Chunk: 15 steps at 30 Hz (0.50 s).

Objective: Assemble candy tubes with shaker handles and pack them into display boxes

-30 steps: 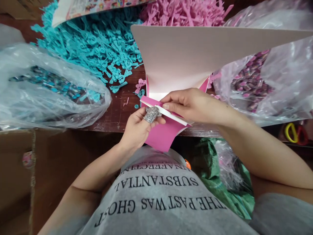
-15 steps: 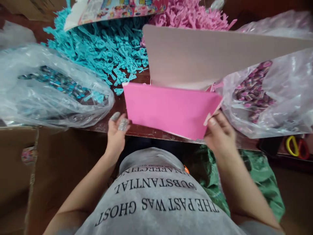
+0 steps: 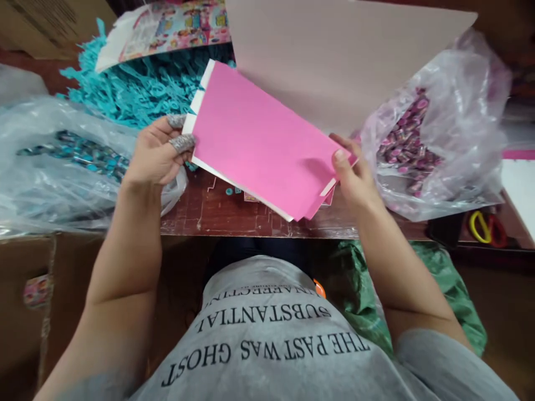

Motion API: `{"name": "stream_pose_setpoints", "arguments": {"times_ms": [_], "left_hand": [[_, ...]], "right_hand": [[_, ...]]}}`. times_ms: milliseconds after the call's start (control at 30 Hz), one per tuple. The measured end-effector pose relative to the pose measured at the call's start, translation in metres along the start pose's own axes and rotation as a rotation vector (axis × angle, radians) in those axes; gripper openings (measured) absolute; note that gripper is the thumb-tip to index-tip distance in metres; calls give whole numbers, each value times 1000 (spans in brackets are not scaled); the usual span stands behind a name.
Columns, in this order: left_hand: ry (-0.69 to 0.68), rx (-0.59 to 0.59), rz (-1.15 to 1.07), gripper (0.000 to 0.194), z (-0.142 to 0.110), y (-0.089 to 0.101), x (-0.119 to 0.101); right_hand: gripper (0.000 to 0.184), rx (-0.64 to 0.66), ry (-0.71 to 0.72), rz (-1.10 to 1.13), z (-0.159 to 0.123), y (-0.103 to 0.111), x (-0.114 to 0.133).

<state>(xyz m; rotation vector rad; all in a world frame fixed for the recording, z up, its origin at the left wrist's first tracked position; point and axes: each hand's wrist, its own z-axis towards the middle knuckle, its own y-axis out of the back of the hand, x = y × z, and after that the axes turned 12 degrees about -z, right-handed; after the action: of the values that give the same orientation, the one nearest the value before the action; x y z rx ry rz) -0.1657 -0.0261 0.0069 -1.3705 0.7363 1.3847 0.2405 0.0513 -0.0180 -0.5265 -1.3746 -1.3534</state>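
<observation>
A pink folding cardboard box [image 3: 259, 145], tilted down to the right, is held above the table's front edge. Its big pale flap [image 3: 334, 61] stands raised behind the pink panel. My left hand [image 3: 156, 150], with silvery wrapping on two fingertips, pinches the white tabs at the box's left edge. At the right end, my right hand [image 3: 353, 170] grips the corner, thumb on the pink face and fingers behind it. A few small pieces [image 3: 234, 191] lie on the table just below the box, partly hidden by it.
Clear plastic bags of small teal pieces [image 3: 83, 153] and pink pieces [image 3: 405, 139] flank the box. Behind are a teal plastic heap [image 3: 137, 89] and a printed card [image 3: 175, 30]. Yellow- and red-handled tools [image 3: 487, 228] lie front right. A carton [image 3: 25, 323] stands lower left.
The box has risen at its left end and turned, its pink face now showing more fully. My left hand has moved up and left and taken hold of its edge; my right hand keeps its grip.
</observation>
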Motion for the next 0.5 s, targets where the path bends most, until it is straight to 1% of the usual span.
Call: {"name": "stream_pose_setpoints", "arguments": {"times_ms": [67,100,133,200,267,300,367,400,433,500], "left_hand": [[3,9,-28,45,4,2,-11],[15,23,-30,46,1,1,-14],[40,50,-17,46,-3,-2,-15],[122,128,45,41,-13,-14,-11],[187,201,94,35,-21,-30,3],[190,217,95,32,-22,-39,12],[148,202,75,29,-19,-55,34],[117,177,66,27,-15,-61,45],[86,147,57,26,-10,-68,55],[30,95,40,25,-2,-79,70]], "right_hand": [[65,2,-49,83,6,4,7],[64,27,-77,118,6,4,9],[63,80,-86,131,5,2,10],[64,208,-84,138,3,-11,9],[69,305,-80,145,3,-30,5],[70,332,-80,147,6,-40,2],[62,353,-91,150,14,-55,-6],[55,341,-99,155,20,-59,-10],[50,302,-103,165,26,-61,-13],[44,188,-101,196,36,-57,-18]]}}
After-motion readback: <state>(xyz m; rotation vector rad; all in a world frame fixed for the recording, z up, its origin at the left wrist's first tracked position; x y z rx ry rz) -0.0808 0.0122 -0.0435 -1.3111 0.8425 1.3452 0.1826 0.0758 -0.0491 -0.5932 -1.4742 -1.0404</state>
